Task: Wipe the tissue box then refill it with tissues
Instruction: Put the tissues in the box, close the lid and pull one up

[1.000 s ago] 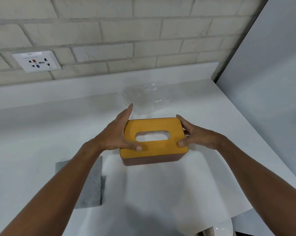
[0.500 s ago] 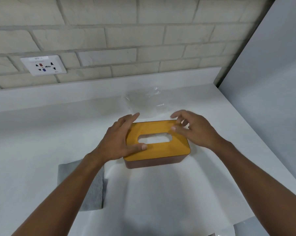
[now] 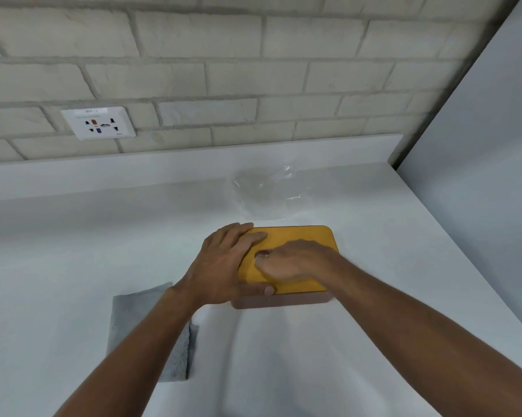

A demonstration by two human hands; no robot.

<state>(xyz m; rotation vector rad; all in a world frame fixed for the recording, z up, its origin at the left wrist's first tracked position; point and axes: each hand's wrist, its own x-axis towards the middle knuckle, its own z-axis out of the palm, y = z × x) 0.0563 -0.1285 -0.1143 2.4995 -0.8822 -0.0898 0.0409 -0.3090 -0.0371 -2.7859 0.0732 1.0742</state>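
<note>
Tissue box (image 3: 302, 240) flat on a white paper sheet (image 3: 283, 356) spread over the white countertop (image 3: 73, 236), right of centre, long side facing the person. Mustard-yellow lid (image 3: 311, 287) seated on the brown base (image 3: 283, 301), only a thin strip of base showing along the near edge.

Left hand (image 3: 223, 266) clamped on the box's left end: fingers laid over the far-left corner of the lid, thumb (image 3: 262, 290) hooked along the near edge at the lid-base seam. Right hand (image 3: 293, 263) resting on the middle of the lid, covering the dispensing slot, fingertips (image 3: 262, 254) bent downward just beside the left hand's fingers. Pinching something or merely pressing: impossible to tell. Hands close together, nearly touching, both forearms reaching in from the bottom of the view.

Grey folded cloth (image 3: 139, 320) on the countertop to the left of the box, partly hidden by the left forearm, right edge meeting the paper sheet. Crumpled clear plastic wrapper (image 3: 265, 191) beyond the box, near the backsplash, apart from it. White wall socket (image 3: 99, 123) in the pale brick wall (image 3: 283, 70) at upper left. Plain white panel (image 3: 479, 145) rising along the right side.
</note>
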